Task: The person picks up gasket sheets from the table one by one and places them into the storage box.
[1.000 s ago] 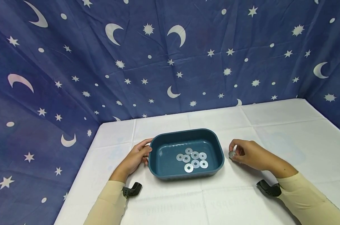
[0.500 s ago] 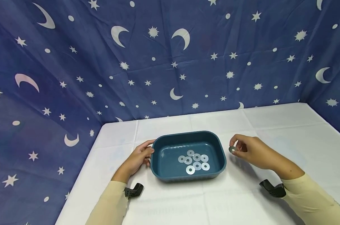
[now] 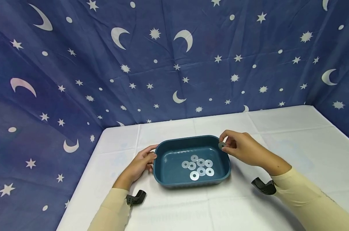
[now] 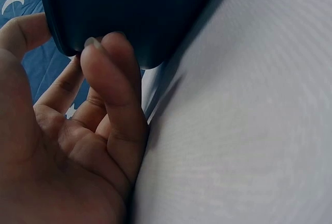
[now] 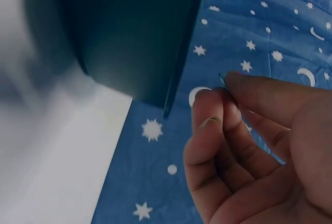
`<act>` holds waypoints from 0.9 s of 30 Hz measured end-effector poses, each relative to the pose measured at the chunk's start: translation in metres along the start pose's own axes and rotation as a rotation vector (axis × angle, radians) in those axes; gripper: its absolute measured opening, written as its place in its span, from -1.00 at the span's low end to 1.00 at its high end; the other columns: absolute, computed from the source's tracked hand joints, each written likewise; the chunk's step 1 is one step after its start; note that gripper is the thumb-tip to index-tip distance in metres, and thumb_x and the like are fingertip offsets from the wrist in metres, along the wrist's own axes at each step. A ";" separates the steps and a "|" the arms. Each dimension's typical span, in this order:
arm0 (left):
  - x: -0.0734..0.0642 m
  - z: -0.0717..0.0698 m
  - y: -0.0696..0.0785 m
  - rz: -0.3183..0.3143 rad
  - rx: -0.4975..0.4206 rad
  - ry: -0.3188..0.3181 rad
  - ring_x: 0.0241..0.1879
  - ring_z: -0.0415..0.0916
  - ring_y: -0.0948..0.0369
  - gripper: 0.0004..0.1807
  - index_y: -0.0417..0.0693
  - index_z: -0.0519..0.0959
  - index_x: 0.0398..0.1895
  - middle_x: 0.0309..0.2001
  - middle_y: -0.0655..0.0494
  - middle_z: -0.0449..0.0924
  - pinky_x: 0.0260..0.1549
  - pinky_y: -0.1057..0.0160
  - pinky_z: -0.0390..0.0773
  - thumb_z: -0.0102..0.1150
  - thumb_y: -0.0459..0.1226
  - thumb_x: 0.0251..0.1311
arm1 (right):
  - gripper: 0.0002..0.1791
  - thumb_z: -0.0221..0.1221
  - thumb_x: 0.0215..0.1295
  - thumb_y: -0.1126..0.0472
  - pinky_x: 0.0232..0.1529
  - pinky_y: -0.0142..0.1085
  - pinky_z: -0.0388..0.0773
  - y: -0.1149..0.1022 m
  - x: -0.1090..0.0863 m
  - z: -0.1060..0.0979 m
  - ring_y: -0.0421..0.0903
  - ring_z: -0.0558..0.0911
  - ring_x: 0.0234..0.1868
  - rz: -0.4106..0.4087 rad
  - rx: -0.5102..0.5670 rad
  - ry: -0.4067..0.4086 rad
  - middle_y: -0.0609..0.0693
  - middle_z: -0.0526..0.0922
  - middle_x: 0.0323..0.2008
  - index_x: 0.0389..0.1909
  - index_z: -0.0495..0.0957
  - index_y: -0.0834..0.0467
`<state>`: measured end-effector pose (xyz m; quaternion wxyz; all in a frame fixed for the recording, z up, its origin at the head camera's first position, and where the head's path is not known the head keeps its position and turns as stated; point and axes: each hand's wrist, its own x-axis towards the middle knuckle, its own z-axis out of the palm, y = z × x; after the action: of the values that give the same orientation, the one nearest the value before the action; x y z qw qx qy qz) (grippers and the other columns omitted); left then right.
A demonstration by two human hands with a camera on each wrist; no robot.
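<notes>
A dark blue rectangular tray (image 3: pixel 191 185) stands on the white table. My left hand (image 3: pixel 138 165) grips its left end, with the thumb at the rim and fingers curled against the outer wall (image 4: pixel 119 6) in the left wrist view. Flat silver washers (image 3: pixel 191 176), several of them, lie loosely grouped in the tray's middle and right. Between thumb and fingertips my right hand (image 3: pixel 240 147) pinches one more washer (image 3: pixel 221 145), tilted up over the tray's far right corner. The right wrist view shows this washer (image 5: pixel 222 80) almost edge-on.
A white cloth (image 3: pixel 174 211) covers the table around the tray. Blue curtains (image 3: pixel 151 77) with moons and stars hang behind and at both sides. A black wrist device (image 3: pixel 136 197) is on the left sleeve, another (image 3: pixel 264 186) on the right.
My right hand has lifted the washer off the table and carried it left to the tray's right rim. The left hand and the tray stay where they were.
</notes>
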<state>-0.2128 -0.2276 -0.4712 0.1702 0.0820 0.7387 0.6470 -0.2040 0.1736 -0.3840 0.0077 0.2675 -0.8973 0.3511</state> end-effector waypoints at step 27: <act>0.001 0.000 -0.002 -0.004 -0.009 -0.010 -0.46 0.48 0.33 -0.42 -0.05 0.27 0.48 -0.22 0.15 0.50 -0.57 0.38 0.52 0.03 -0.24 0.40 | -0.75 0.31 0.25 0.32 -0.44 -0.42 0.46 -0.009 0.051 0.060 -0.25 0.46 -0.51 0.000 -0.175 -0.259 -0.16 0.53 -0.52 -0.04 0.63 0.15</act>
<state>-0.2139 -0.2276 -0.4732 0.1757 0.0829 0.7351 0.6495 -0.2332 0.1060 -0.4136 -0.0848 0.3089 -0.9179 0.2342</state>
